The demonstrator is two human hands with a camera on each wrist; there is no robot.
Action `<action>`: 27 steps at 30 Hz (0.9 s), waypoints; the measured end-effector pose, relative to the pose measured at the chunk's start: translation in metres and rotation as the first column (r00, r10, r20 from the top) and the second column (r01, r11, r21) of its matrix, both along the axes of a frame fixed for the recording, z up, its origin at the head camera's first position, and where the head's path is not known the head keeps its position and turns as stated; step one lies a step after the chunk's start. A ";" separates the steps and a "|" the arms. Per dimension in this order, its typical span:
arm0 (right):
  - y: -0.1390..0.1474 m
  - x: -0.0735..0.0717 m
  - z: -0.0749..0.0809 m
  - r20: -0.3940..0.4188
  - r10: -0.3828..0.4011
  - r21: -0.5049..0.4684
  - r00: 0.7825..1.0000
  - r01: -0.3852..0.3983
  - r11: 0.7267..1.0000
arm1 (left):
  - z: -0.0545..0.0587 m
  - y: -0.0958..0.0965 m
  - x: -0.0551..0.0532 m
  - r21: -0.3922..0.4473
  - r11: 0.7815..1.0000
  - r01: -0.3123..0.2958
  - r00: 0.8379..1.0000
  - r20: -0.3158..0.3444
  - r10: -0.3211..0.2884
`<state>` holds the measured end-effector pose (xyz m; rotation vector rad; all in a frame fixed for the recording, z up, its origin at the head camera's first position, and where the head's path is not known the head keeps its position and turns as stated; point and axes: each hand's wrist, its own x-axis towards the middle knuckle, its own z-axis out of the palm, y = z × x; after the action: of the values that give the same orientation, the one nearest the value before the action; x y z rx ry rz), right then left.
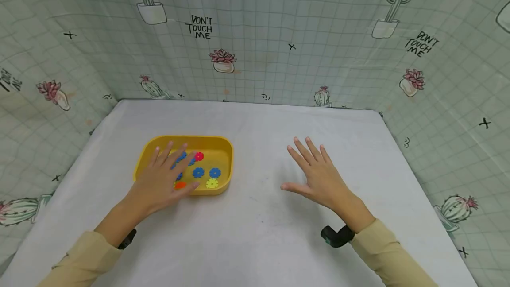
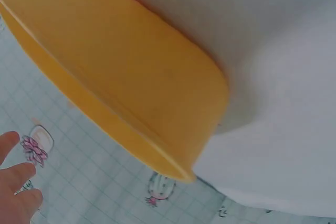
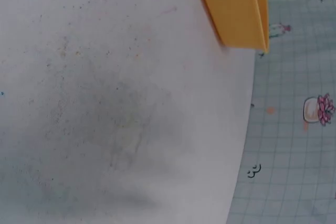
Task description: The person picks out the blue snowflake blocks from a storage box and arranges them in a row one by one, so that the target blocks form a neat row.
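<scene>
On the left of the white table (image 1: pixel 255 234), toward its far half, sits the yellow tray (image 1: pixel 217 145), upright, with small flower-shaped pieces lying inside; I make out several blue pieces (image 1: pixel 215 172), a pink piece (image 1: pixel 199 157) near the far wall, a yellow-green piece (image 1: pixel 212 183) by the near wall and an orange piece (image 1: pixel 181 185) partly hidden; others may be covered, so no count.

The left hand (image 1: pixel 161 180) is over the tray's left and near part, palm down, fingers spread, thumb out to the right; it pinches nothing, and whether any finger touches the rim I cannot tell; the right hand (image 1: pixel 316 174) is well to the right of the tray, over bare table, fingers spread, thumb out toward the left, nothing in it; a black wrist device (image 1: pixel 336 236) shows at the right cuff; patterned cloth (image 1: pixel 263 34) stands behind the table and at both sides.

Handling, my judgement: tray looks like thin moulded plastic, light and fairly stiff, smooth enough to slide; best hold is the rim at the left and right ends, kept level as the pieces lie loose; pieces look light, flat and hardly fragile; their scalloped edges suit a fingertip pinch, though lying flat they may be fiddly.
</scene>
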<state>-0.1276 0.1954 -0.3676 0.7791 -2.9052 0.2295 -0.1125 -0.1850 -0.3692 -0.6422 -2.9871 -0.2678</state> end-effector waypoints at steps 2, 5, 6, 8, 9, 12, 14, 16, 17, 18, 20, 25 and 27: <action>-0.003 0.000 0.000 0.009 -0.003 -0.009 1.000 0.003 1.000 | -0.001 -0.005 0.002 0.003 1.000 -0.015 1.000 0.000 0.015; -0.007 -0.002 -0.002 0.026 -0.002 -0.027 1.000 0.003 1.000 | -0.002 -0.012 0.004 0.018 0.999 -0.040 0.999 0.002 0.040; -0.009 -0.002 -0.003 0.031 0.000 -0.034 1.000 0.001 0.999 | -0.002 -0.015 0.005 0.024 0.998 -0.050 0.999 0.004 0.049; -0.012 -0.004 -0.005 0.038 0.003 -0.045 0.999 -0.001 0.999 | -0.004 -0.020 0.007 0.038 0.997 -0.070 0.998 0.009 0.069; -0.014 -0.005 -0.007 0.040 0.006 -0.051 0.999 -0.004 0.999 | -0.005 -0.022 0.007 0.046 0.996 -0.079 0.997 0.011 0.078; -0.021 -0.010 -0.011 0.052 0.008 -0.067 0.999 -0.005 0.998 | -0.008 -0.030 0.009 0.069 0.992 -0.106 0.994 0.019 0.105; -0.027 -0.013 -0.013 0.065 0.009 -0.082 0.998 -0.004 0.997 | -0.010 -0.036 0.010 0.089 0.988 -0.123 0.992 0.021 0.121; -0.033 -0.016 -0.015 0.087 0.011 -0.100 0.996 -0.002 0.995 | -0.013 -0.041 0.011 0.108 0.984 -0.140 0.990 0.022 0.138; -0.036 -0.018 -0.016 0.098 0.013 -0.108 0.995 -0.002 0.994 | -0.015 -0.044 0.012 0.115 0.982 -0.151 0.988 0.028 0.149; -0.039 -0.019 -0.017 0.108 0.015 -0.116 0.994 -0.002 0.993 | -0.016 -0.047 0.012 0.123 0.979 -0.160 0.987 0.034 0.157; -0.046 -0.021 -0.019 0.125 0.019 -0.131 0.992 -0.003 0.991 | -0.019 -0.052 0.013 0.133 0.975 -0.177 0.984 0.043 0.172; -0.065 -0.026 -0.024 0.168 0.033 -0.178 0.985 -0.003 0.984 | -0.026 -0.061 0.016 0.196 0.953 -0.229 0.973 0.073 0.219; -0.074 -0.027 -0.026 0.197 0.040 -0.204 0.980 0.001 0.979 | -0.029 -0.064 0.017 0.233 0.934 -0.270 0.963 0.092 0.255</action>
<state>-0.1541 0.1211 -0.3937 0.7915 -2.9935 0.6309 -0.0954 -0.2489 -0.3980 -0.2095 -2.9794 -0.6316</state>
